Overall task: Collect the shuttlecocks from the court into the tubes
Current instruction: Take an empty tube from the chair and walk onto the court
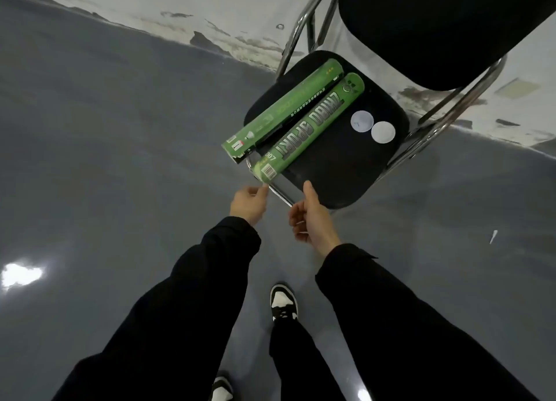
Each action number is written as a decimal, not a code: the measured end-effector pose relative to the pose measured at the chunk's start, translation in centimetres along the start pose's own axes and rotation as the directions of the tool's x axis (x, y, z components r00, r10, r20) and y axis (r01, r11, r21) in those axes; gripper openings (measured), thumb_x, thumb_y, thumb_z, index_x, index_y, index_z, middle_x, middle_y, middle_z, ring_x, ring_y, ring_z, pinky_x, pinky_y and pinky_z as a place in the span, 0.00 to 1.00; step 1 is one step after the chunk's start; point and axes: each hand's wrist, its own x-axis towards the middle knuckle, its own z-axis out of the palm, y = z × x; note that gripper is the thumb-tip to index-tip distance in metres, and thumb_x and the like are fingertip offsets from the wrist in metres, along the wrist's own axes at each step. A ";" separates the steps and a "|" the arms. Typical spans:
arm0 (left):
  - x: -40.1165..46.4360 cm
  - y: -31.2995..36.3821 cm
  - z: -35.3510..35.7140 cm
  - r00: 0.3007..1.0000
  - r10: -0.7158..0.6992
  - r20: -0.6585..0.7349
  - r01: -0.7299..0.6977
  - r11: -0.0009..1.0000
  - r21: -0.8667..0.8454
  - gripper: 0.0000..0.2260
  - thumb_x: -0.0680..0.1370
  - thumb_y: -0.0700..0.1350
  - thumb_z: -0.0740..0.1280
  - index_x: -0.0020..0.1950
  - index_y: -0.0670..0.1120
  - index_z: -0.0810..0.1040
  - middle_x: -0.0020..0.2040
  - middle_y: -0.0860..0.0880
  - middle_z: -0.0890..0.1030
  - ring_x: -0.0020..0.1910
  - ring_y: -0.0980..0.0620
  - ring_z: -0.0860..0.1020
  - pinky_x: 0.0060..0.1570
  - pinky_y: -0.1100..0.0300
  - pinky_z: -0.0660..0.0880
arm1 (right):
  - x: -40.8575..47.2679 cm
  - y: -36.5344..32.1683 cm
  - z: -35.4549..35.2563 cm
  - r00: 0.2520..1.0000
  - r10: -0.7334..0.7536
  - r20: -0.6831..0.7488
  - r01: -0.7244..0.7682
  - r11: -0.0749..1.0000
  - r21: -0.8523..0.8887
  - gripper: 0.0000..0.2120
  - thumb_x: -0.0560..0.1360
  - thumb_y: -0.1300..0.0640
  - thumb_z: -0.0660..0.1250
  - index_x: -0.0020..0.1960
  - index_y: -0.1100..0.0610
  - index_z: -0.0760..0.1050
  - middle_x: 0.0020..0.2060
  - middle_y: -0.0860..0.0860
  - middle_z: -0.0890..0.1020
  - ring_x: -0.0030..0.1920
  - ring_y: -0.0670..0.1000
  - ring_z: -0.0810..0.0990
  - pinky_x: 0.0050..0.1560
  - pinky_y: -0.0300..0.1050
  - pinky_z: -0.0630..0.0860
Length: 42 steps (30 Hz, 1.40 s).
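Two green tubes lie side by side on the black seat of a folding chair (346, 172), both jutting over its near edge. The left hand (248, 205) reaches just below the end of the nearer tube (310, 126), its fingers (261, 191) loosely curled and holding nothing. The right hand (313, 220) hovers beside it, thumb up, other fingers relaxed and empty. The farther tube (282, 114) lies just beyond. Two white caps (373, 126) rest on the seat, well past the right hand. One shuttlecock (493, 236) lies on the grey floor (120, 129), far off to the right of both hands. The overhanging tubes could likely roll or tip off if nudged carelessly, and the loose caps could slide away.
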 end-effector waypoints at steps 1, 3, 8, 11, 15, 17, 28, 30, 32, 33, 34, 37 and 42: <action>0.4 0.2 0.4 0.999 -0.039 -0.019 0.038 0.997 -0.060 0.21 0.84 0.54 0.64 0.69 0.39 0.73 0.45 0.48 0.79 0.37 0.52 0.78 0.39 0.58 0.76 | 0.3 0.0 -0.3 1.000 0.009 -0.001 -0.009 1.000 0.016 0.31 0.81 0.31 0.51 0.39 0.56 0.73 0.31 0.51 0.77 0.31 0.49 0.72 0.37 0.45 0.71; 1.4 0.2 1.2 0.992 -0.116 -0.044 0.104 0.971 -0.218 0.23 0.84 0.50 0.65 0.74 0.41 0.66 0.47 0.45 0.79 0.35 0.52 0.76 0.36 0.59 0.76 | 1.3 0.4 -1.0 0.999 0.021 -0.032 -0.020 1.000 0.024 0.31 0.81 0.31 0.52 0.39 0.56 0.74 0.31 0.51 0.77 0.30 0.48 0.72 0.36 0.44 0.71; 3.5 0.5 2.4 0.985 -0.170 -0.027 0.141 0.886 -0.441 0.23 0.84 0.46 0.66 0.76 0.42 0.64 0.43 0.45 0.81 0.34 0.51 0.77 0.35 0.58 0.78 | 2.6 1.0 -1.9 0.997 0.066 -0.050 -0.064 0.997 0.037 0.30 0.82 0.32 0.52 0.40 0.56 0.74 0.32 0.51 0.77 0.32 0.49 0.73 0.38 0.45 0.72; 3.8 1.0 3.0 0.983 -0.181 -0.004 0.158 0.866 -0.474 0.19 0.84 0.44 0.65 0.74 0.43 0.67 0.44 0.45 0.82 0.36 0.50 0.80 0.37 0.58 0.80 | 2.8 1.2 -2.2 0.994 0.096 -0.050 -0.094 0.995 0.044 0.30 0.82 0.33 0.52 0.41 0.56 0.74 0.33 0.52 0.77 0.32 0.49 0.73 0.39 0.45 0.72; 4.0 1.3 3.6 0.986 -0.168 0.004 0.151 0.870 -0.469 0.11 0.84 0.44 0.65 0.65 0.42 0.73 0.45 0.45 0.82 0.38 0.50 0.81 0.39 0.57 0.81 | 3.0 1.2 -2.5 0.993 0.111 -0.048 -0.109 0.993 0.041 0.29 0.82 0.33 0.52 0.42 0.56 0.74 0.34 0.52 0.77 0.34 0.49 0.74 0.40 0.45 0.72; 4.2 1.2 3.8 0.985 -0.170 -0.003 0.151 0.881 -0.449 0.09 0.84 0.45 0.65 0.62 0.43 0.75 0.47 0.44 0.83 0.40 0.50 0.82 0.42 0.57 0.81 | 3.1 1.2 -2.6 0.993 0.111 -0.042 -0.109 0.993 0.044 0.29 0.82 0.33 0.52 0.42 0.56 0.74 0.35 0.52 0.77 0.34 0.49 0.74 0.41 0.46 0.73; 4.3 0.2 4.4 0.984 -0.176 0.010 0.166 0.908 -0.385 0.11 0.86 0.44 0.61 0.65 0.41 0.77 0.44 0.46 0.83 0.40 0.52 0.82 0.44 0.58 0.80 | 2.6 1.7 -2.5 0.994 0.107 -0.036 -0.105 0.992 0.064 0.28 0.83 0.34 0.52 0.41 0.56 0.73 0.33 0.51 0.77 0.33 0.48 0.73 0.39 0.45 0.72; 4.1 0.2 4.4 0.988 -0.157 -0.003 0.144 0.915 -0.377 0.10 0.86 0.43 0.61 0.64 0.42 0.77 0.43 0.47 0.83 0.39 0.53 0.81 0.44 0.58 0.80 | 2.5 1.9 -2.5 0.993 0.107 -0.040 -0.104 0.992 0.068 0.28 0.83 0.34 0.52 0.42 0.56 0.73 0.33 0.51 0.77 0.33 0.48 0.73 0.40 0.45 0.72; 3.6 0.2 4.3 0.993 -0.113 -0.033 0.093 0.926 -0.366 0.10 0.86 0.43 0.61 0.64 0.43 0.77 0.42 0.47 0.82 0.38 0.53 0.81 0.42 0.59 0.80 | 2.2 2.0 -2.4 0.994 0.101 -0.050 -0.097 0.993 0.073 0.28 0.82 0.34 0.53 0.41 0.56 0.73 0.33 0.51 0.77 0.33 0.48 0.73 0.40 0.45 0.72; 3.2 0.3 4.1 0.995 -0.090 -0.051 0.066 0.930 -0.361 0.10 0.86 0.43 0.60 0.65 0.42 0.76 0.42 0.46 0.82 0.37 0.53 0.80 0.40 0.61 0.80 | 2.0 2.0 -2.3 0.993 0.099 -0.058 -0.094 0.993 0.073 0.28 0.82 0.34 0.53 0.42 0.56 0.74 0.33 0.51 0.77 0.33 0.48 0.73 0.40 0.45 0.72; 2.8 0.4 3.9 0.995 -0.069 -0.068 0.041 0.934 -0.356 0.10 0.86 0.42 0.60 0.65 0.42 0.76 0.42 0.45 0.82 0.37 0.53 0.80 0.39 0.62 0.80 | 1.7 1.9 -2.1 0.993 0.095 -0.065 -0.091 0.993 0.073 0.27 0.82 0.34 0.54 0.42 0.56 0.74 0.34 0.51 0.77 0.33 0.49 0.74 0.40 0.45 0.72; 1.1 1.0 3.2 0.992 -0.010 -0.129 -0.031 0.950 -0.312 0.10 0.86 0.41 0.59 0.64 0.41 0.75 0.43 0.43 0.81 0.37 0.53 0.79 0.37 0.62 0.79 | 0.6 1.1 -1.7 0.993 0.079 -0.083 -0.073 0.995 0.070 0.26 0.83 0.35 0.55 0.43 0.55 0.74 0.36 0.51 0.77 0.36 0.49 0.74 0.41 0.45 0.73; -2.1 2.0 0.9 0.975 0.106 -0.194 -0.132 0.983 -0.128 0.08 0.86 0.42 0.59 0.58 0.41 0.76 0.41 0.47 0.82 0.40 0.50 0.81 0.43 0.57 0.79 | -1.8 -0.8 -0.7 0.993 -0.017 -0.120 0.022 0.999 0.034 0.24 0.83 0.38 0.57 0.42 0.56 0.75 0.35 0.52 0.78 0.35 0.50 0.74 0.40 0.46 0.73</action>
